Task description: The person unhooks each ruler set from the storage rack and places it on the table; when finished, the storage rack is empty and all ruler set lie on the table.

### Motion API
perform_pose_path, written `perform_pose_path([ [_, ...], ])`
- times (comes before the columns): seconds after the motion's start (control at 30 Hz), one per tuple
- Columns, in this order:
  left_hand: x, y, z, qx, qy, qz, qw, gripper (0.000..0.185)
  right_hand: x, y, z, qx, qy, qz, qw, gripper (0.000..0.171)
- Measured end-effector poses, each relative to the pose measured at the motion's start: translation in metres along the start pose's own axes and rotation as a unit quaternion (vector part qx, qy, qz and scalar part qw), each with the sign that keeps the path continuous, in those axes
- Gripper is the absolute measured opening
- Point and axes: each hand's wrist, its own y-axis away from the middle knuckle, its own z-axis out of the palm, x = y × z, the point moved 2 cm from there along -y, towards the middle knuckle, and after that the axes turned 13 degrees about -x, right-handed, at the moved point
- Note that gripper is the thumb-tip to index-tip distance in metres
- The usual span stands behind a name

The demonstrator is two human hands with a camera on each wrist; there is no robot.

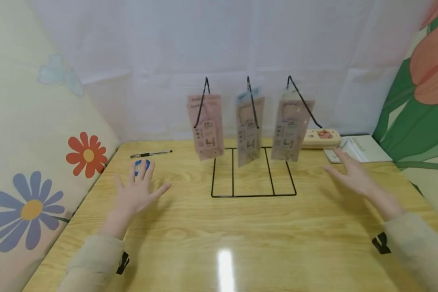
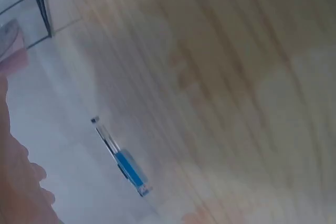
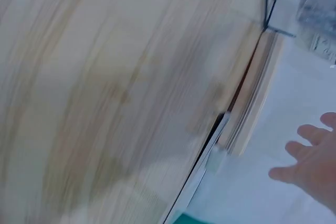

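Note:
Both hands hover open over a wooden table (image 1: 219, 243), holding nothing. My left hand (image 1: 138, 190) has its fingers spread, and the fingertips partly cover a small blue object (image 1: 142, 165). A black pen (image 1: 151, 153) lies just beyond it. My right hand (image 1: 350, 172) reaches out flat toward a white notebook (image 1: 361, 148) and a cream pencil case (image 1: 321, 138). The left wrist view is blurred and shows the pen (image 2: 105, 135) with a blue piece (image 2: 131, 170). In the right wrist view the right hand (image 3: 315, 163) floats beside the pencil case (image 3: 257, 98).
A black wire rack (image 1: 253, 195) stands at the table's middle back, with three pinkish packets (image 1: 208, 132) hanging from its hooks. Cloth walls close in the left, back and right sides. The left wall has flower prints.

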Motion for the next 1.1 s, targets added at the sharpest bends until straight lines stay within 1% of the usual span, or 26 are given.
perform_pose_path([
  [0.07,0.007,-0.001,0.005,-0.012,0.004,0.005,0.9999,0.094,-0.006,-0.002,0.003,-0.008,-0.047,-0.004,0.999,0.081],
  [0.17,0.017,-0.002,0.012,-0.03,0.024,0.017,0.9991,0.095,-0.014,-0.007,0.007,-0.013,-0.105,-0.01,0.994,0.082],
  [0.3,0.033,-0.004,0.019,-0.046,0.046,0.042,0.997,0.095,-0.023,-0.019,0.013,0.005,-0.145,-0.034,0.989,0.078],
  [0.43,0.051,-0.006,0.025,-0.057,0.039,0.07,0.9952,0.089,-0.031,-0.034,0.021,0.021,-0.176,-0.062,0.982,0.071],
  [0.53,0.066,-0.011,0.03,-0.073,0.042,0.09,0.9924,0.083,-0.037,-0.046,0.028,0.025,-0.21,-0.079,0.974,0.067],
  [0.6,0.075,-0.016,0.033,-0.084,0.047,0.104,0.9899,0.081,-0.042,-0.054,0.03,0.023,-0.233,-0.077,0.969,0.065],
  [0.67,0.084,-0.022,0.035,-0.095,0.054,0.12,0.9867,0.079,-0.047,-0.06,0.032,0.02,-0.256,-0.065,0.964,0.067],
  [0.8,0.101,-0.033,0.039,-0.116,0.054,0.147,0.9809,0.078,-0.053,-0.068,0.034,0.018,-0.275,-0.028,0.961,0.074],
  [0.87,0.107,-0.038,0.04,-0.126,0.053,0.159,0.9778,0.076,-0.054,-0.071,0.036,0.016,-0.278,-0.017,0.96,0.074],
  [0.93,0.112,-0.042,0.041,-0.133,0.042,0.164,0.9766,0.075,-0.055,-0.074,0.037,0.015,-0.276,-0.012,0.961,0.071],
  [1.1,0.118,-0.053,0.045,-0.146,0.003,0.162,0.9759,0.074,-0.057,-0.078,0.04,0.02,-0.296,-0.014,0.955,0.058],
])
